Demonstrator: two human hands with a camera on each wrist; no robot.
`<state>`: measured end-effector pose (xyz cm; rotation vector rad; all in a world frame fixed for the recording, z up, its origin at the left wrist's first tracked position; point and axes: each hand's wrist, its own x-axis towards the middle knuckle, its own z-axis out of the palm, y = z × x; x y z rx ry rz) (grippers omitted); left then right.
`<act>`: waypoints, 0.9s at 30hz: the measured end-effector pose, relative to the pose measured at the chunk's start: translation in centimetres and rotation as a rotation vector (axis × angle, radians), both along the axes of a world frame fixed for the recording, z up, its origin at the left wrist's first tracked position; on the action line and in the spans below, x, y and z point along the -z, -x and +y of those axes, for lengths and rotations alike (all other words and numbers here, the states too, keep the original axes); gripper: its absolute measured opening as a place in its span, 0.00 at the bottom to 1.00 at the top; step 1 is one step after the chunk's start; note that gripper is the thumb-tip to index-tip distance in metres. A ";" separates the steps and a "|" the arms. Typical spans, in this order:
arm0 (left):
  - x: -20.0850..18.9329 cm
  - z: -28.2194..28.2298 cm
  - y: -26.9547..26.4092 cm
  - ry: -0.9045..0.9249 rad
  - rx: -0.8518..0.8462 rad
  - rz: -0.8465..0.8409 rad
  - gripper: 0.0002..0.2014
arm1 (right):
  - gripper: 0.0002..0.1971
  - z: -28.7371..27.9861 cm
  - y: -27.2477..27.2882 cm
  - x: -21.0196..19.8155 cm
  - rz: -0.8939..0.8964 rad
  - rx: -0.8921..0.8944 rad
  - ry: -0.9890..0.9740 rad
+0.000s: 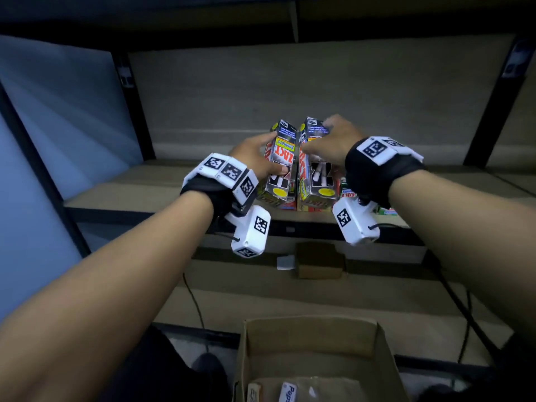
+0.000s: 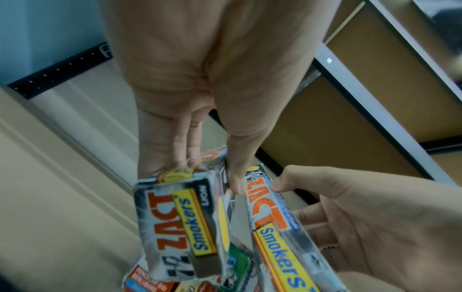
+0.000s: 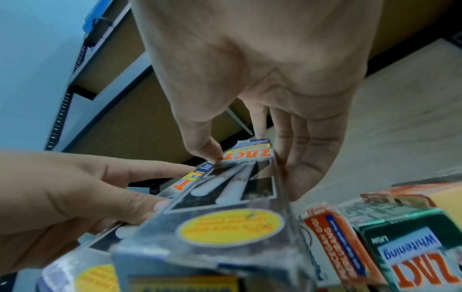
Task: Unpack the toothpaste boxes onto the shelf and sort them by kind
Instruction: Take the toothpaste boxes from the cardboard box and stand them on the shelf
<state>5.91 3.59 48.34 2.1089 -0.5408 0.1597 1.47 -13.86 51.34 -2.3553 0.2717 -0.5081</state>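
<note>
Each hand holds one black-and-silver Zact Smokers toothpaste box, tilted side by side just above the shelf board. My left hand grips the left box, thumb on its front and fingers behind. My right hand grips the right box from above. In the left wrist view my left hand pinches its box at the far end. In the right wrist view my right hand clasps its box. Orange boxes and a green Zact Whitening box lie on the shelf beneath.
An open cardboard carton stands below me near the frame's bottom, with a white Pepsodent box and another item in it. A small brown box sits on the lower shelf. Black cables hang at right. Black shelf uprights flank the bay.
</note>
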 end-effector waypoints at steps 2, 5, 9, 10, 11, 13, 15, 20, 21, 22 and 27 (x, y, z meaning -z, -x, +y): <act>-0.6 -0.5 -0.9 -0.018 0.018 0.016 0.38 | 0.35 -0.3 -1.4 -0.8 0.041 0.021 0.056; -1.5 -1.3 -2.3 -0.062 0.045 0.024 0.35 | 0.29 -0.4 -3.3 -1.6 0.083 0.053 0.139; -2.5 -2.0 -4.8 -0.099 0.045 0.075 0.34 | 0.23 -0.8 -5.6 -2.1 0.130 0.056 0.160; -2.7 -2.2 -5.2 -0.099 0.052 0.095 0.33 | 0.20 -1.0 -5.9 -2.3 0.153 0.056 0.180; -2.8 -2.3 -5.6 -0.095 0.058 0.116 0.33 | 0.19 -1.1 -6.2 -2.4 0.184 0.054 0.205; -2.9 -2.5 -6.7 -0.114 0.073 0.144 0.30 | 0.18 -1.1 -6.9 -2.6 0.239 0.036 0.232; -2.6 -2.5 -7.7 -0.134 0.078 0.188 0.26 | 0.16 -1.2 -7.5 -2.4 0.318 -0.019 0.201; -1.7 -3.1 -9.8 -0.216 0.082 0.304 0.12 | 0.14 -1.9 -9.2 -1.3 0.378 -0.097 0.189; -1.5 -3.4 -10.4 -0.236 0.079 0.317 0.15 | 0.16 -1.9 -9.3 -1.3 0.393 -0.085 0.197; -1.2 -3.6 -11.2 -0.266 0.065 0.311 0.19 | 0.16 -1.8 -9.5 -1.2 0.393 -0.077 0.219; -1.2 -4.6 -10.0 -0.379 -0.071 0.176 0.22 | 0.12 -1.0 -9.2 -1.2 0.399 -0.066 0.318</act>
